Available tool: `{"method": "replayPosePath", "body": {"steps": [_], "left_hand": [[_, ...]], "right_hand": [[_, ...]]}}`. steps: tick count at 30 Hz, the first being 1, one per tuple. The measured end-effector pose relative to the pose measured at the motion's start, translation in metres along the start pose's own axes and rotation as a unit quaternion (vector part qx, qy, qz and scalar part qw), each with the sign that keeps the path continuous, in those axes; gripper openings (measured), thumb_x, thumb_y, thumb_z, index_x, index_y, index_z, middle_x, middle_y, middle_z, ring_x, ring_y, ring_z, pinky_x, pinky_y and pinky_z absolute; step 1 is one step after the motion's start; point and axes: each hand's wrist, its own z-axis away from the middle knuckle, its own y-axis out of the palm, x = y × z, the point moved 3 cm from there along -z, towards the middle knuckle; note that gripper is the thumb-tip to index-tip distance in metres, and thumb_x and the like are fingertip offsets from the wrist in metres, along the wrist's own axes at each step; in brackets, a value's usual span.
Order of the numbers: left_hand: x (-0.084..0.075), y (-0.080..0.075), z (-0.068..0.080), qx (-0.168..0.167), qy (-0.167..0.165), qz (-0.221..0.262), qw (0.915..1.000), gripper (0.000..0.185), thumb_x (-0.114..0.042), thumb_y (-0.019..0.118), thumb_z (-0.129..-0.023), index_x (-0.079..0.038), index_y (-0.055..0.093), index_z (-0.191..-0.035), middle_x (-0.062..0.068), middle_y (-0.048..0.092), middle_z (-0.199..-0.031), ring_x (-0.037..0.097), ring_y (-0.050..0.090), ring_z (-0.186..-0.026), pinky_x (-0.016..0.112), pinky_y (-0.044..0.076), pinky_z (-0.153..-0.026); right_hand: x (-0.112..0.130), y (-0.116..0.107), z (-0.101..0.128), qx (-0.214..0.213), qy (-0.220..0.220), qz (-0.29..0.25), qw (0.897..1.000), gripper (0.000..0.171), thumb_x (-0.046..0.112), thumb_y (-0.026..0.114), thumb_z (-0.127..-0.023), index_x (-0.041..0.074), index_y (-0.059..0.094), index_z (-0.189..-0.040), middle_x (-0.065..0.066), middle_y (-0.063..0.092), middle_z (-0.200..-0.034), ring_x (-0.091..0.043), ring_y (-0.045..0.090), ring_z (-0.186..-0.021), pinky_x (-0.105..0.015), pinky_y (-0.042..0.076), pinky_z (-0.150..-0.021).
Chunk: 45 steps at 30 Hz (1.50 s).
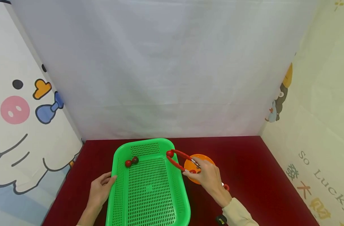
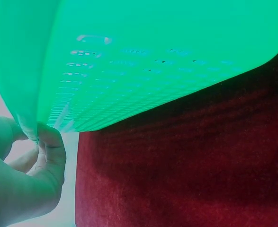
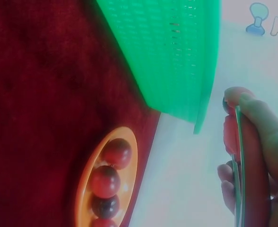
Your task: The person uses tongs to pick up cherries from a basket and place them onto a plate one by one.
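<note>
A green perforated basket (image 1: pixel 149 188) sits on the dark red tablecloth (image 1: pixel 245 175). Two small red balls (image 1: pixel 131 161) lie in its far left corner. My left hand (image 1: pixel 110 179) pinches the basket's left rim, with its fingers (image 2: pixel 49 142) curled on the edge (image 2: pixel 32 125). My right hand (image 1: pixel 196 168) grips red tongs (image 1: pixel 179 160) over an orange plate (image 1: pixel 207 160). The tong tips (image 1: pixel 169 153) are above the basket's right rim with a round red lump between them; whether it is a ball I cannot tell. The right wrist view shows several red balls (image 3: pixel 105 182) on the plate (image 3: pixel 129 156).
White cloth hangs behind the table, and cartoon-printed walls close in the left and right sides. Bare red cloth stretches to the right of the plate and behind the basket. In the right wrist view the basket's side (image 3: pixel 176 56) rises beside the tongs (image 3: pixel 233 142).
</note>
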Motion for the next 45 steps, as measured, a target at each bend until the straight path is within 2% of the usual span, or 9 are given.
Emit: {"method": "replayPosePath", "body": {"steps": [5, 10, 14, 19, 24, 29, 35, 45], "left_hand": [[0.001, 0.000, 0.000, 0.000, 0.000, -0.003, 1.0000, 0.047, -0.022, 0.060, -0.106, 0.007, 0.055, -0.142, 0.027, 0.067, -0.121, 0.031, 0.069, -0.104, 0.023, 0.054, -0.070], [0.001, 0.001, -0.001, 0.000, 0.000, -0.001, 1.0000, 0.047, -0.022, 0.060, -0.106, 0.007, 0.054, -0.142, 0.027, 0.067, -0.121, 0.031, 0.069, -0.103, 0.024, 0.054, -0.070], [0.001, 0.001, -0.001, 0.000, 0.001, 0.000, 1.0000, 0.047, -0.022, 0.060, -0.106, 0.007, 0.055, -0.142, 0.028, 0.067, -0.121, 0.028, 0.069, -0.101, 0.024, 0.055, -0.070], [0.002, 0.000, -0.001, -0.001, -0.002, 0.000, 1.0000, 0.047, -0.023, 0.060, -0.106, 0.007, 0.055, -0.142, 0.027, 0.067, -0.121, 0.025, 0.069, -0.098, 0.025, 0.055, -0.070], [0.002, 0.000, 0.000, -0.004, -0.005, -0.002, 1.0000, 0.047, -0.024, 0.061, -0.106, 0.006, 0.056, -0.142, 0.028, 0.066, -0.123, 0.032, 0.068, -0.105, 0.025, 0.054, -0.070], [-0.001, 0.000, 0.001, -0.006, -0.001, -0.003, 1.0000, 0.047, -0.023, 0.060, -0.106, 0.007, 0.056, -0.142, 0.029, 0.065, -0.124, 0.036, 0.067, -0.109, 0.025, 0.054, -0.071], [-0.001, 0.000, 0.002, -0.007, 0.002, -0.003, 1.0000, 0.046, -0.022, 0.060, -0.106, 0.007, 0.056, -0.142, 0.028, 0.066, -0.123, 0.035, 0.067, -0.108, 0.025, 0.054, -0.071], [-0.001, 0.000, 0.001, -0.002, -0.002, -0.001, 1.0000, 0.047, -0.023, 0.059, -0.106, 0.007, 0.055, -0.143, 0.029, 0.065, -0.125, 0.036, 0.066, -0.109, 0.030, 0.057, -0.074]], "right_hand": [[-0.008, -0.005, 0.002, -0.006, 0.007, 0.006, 1.000, 0.052, 0.039, 0.097, -0.069, 0.013, 0.076, -0.108, 0.006, 0.064, -0.074, -0.006, 0.049, -0.060, -0.021, 0.042, -0.050], [-0.016, -0.012, 0.004, -0.023, 0.007, 0.019, 1.000, 0.053, 0.036, 0.098, -0.067, 0.011, 0.076, -0.109, 0.004, 0.059, -0.068, -0.005, 0.042, -0.057, -0.021, 0.039, -0.048], [-0.024, -0.016, 0.007, -0.022, 0.021, 0.034, 0.999, 0.057, 0.038, 0.098, -0.066, 0.010, 0.077, -0.111, 0.004, 0.052, -0.062, -0.006, 0.037, -0.055, -0.021, 0.035, -0.046], [-0.033, -0.018, 0.010, -0.010, 0.041, 0.044, 0.998, 0.059, 0.039, 0.097, -0.067, 0.008, 0.078, -0.113, 0.006, 0.052, -0.062, -0.007, 0.037, -0.055, -0.021, 0.035, -0.047], [-0.041, -0.019, 0.014, 0.008, 0.067, 0.049, 0.997, 0.058, 0.039, 0.096, -0.069, 0.008, 0.077, -0.114, 0.002, 0.055, -0.064, -0.009, 0.039, -0.056, -0.024, 0.038, -0.050], [-0.049, -0.019, 0.018, 0.031, 0.086, 0.057, 0.994, 0.060, 0.041, 0.096, -0.070, 0.008, 0.077, -0.115, 0.004, 0.049, -0.061, -0.011, 0.037, -0.056, -0.025, 0.036, -0.050], [-0.055, -0.019, 0.022, 0.049, 0.092, 0.060, 0.993, 0.061, 0.042, 0.096, -0.069, 0.005, 0.076, -0.114, 0.006, 0.045, -0.059, -0.010, 0.035, -0.054, -0.024, 0.033, -0.048], [-0.062, -0.018, 0.022, 0.077, 0.085, 0.063, 0.991, 0.055, 0.037, 0.097, -0.070, 0.004, 0.076, -0.108, 0.006, 0.051, -0.059, -0.009, 0.034, -0.052, -0.023, 0.031, -0.045]]}}
